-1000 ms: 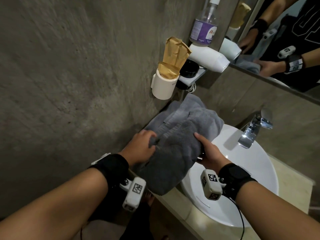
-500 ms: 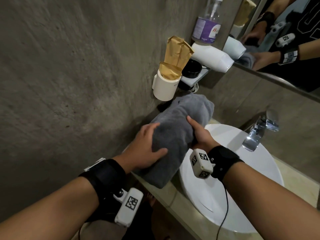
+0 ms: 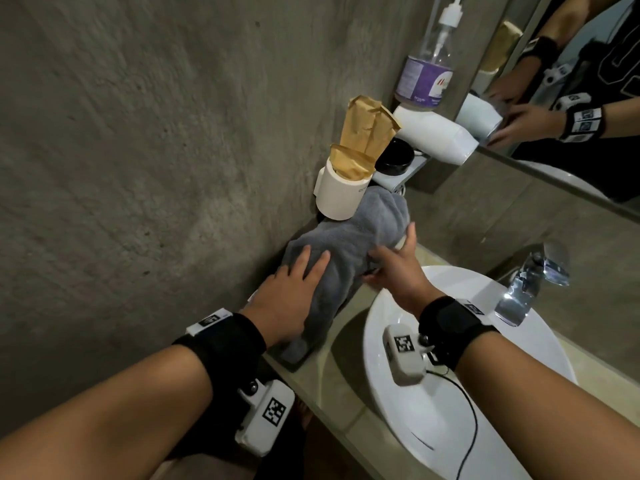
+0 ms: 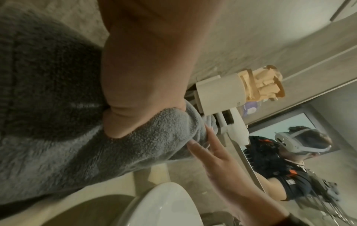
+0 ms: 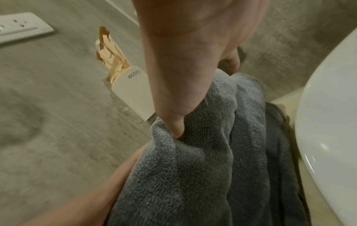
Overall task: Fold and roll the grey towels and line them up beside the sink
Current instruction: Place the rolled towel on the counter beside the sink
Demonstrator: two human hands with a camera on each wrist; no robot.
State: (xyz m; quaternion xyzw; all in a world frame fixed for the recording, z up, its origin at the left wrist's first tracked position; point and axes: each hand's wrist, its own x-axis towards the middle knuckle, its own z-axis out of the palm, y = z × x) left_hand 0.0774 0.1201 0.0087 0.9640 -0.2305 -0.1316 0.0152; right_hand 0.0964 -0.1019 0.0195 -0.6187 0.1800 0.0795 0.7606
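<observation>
A grey towel (image 3: pixel 349 244), rolled into a thick bundle, lies on the beige counter (image 3: pixel 332 375) between the concrete wall and the white sink (image 3: pixel 450 427). Its far end sits under a white cup holder (image 3: pixel 337 199). My left hand (image 3: pixel 294 285) lies flat on top of the roll's near half, fingers straight. My right hand (image 3: pixel 398 268) presses against the roll's sink side with spread fingers. In the right wrist view the thumb (image 5: pixel 173 119) digs into the towel (image 5: pixel 203 160). The left wrist view shows my left palm (image 4: pixel 146 61) on the towel (image 4: pixel 135 149).
The cup holder carries brown paper bags (image 3: pixel 363 133). Beside it are a white hair dryer (image 3: pixel 436 133), a black dish (image 3: pixel 394 155) and a pump bottle (image 3: pixel 426 74). A chrome tap (image 3: pixel 526 285) stands behind the sink, under a mirror (image 3: pixel 571 81). A wall socket (image 5: pixel 21 26) shows in the right wrist view.
The loose towel over the sink edge has been rolled tighter and pushed against the wall. Both hands went from gripping its sides to resting on it with straight fingers.
</observation>
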